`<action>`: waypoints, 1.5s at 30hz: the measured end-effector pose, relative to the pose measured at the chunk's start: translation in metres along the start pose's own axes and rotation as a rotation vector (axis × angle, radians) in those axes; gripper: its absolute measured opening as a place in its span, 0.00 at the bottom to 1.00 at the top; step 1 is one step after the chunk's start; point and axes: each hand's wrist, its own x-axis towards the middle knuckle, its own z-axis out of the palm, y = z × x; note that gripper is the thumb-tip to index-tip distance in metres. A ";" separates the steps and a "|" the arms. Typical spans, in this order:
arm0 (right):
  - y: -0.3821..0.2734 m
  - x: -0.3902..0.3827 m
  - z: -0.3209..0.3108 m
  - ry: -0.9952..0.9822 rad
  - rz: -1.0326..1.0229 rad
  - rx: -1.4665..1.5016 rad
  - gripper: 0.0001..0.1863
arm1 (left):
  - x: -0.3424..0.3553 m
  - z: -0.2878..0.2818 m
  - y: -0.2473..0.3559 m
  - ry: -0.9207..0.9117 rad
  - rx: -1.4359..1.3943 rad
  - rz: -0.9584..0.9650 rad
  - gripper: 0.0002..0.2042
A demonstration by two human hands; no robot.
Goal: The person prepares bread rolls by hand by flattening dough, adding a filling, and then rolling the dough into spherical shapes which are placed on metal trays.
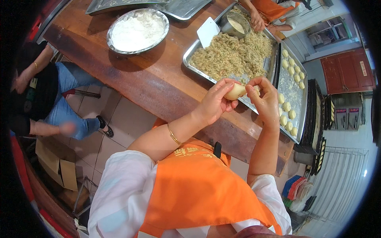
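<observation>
A smooth, pale dough ball (235,92) sits in my left hand (214,102), fingers and thumb wrapped round it. Close beside it, my right hand (265,99) is closed, thumb and fingers pinching a small pale bit of dough (257,90); whether this bit joins the ball is hidden by the fingers. Both hands are over the near edge of a metal tray (191,59) heaped with crumbly, green-flecked filling (234,55). A white scraper (207,31) leans at that tray's left side, and a metal bowl (226,29) with filling rests toward its far end.
On the right, another tray (293,81) holds several dough balls. A bowl of white flour (137,31) stands on the wooden table (158,79), with metal trays (186,8) behind. A co-worker's hand (257,22) is near the filling; another person (43,83) sits at left.
</observation>
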 end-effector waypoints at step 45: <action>-0.020 0.015 -0.003 -0.276 -0.230 -0.300 0.08 | 0.001 -0.013 0.019 -0.031 0.251 -0.070 0.20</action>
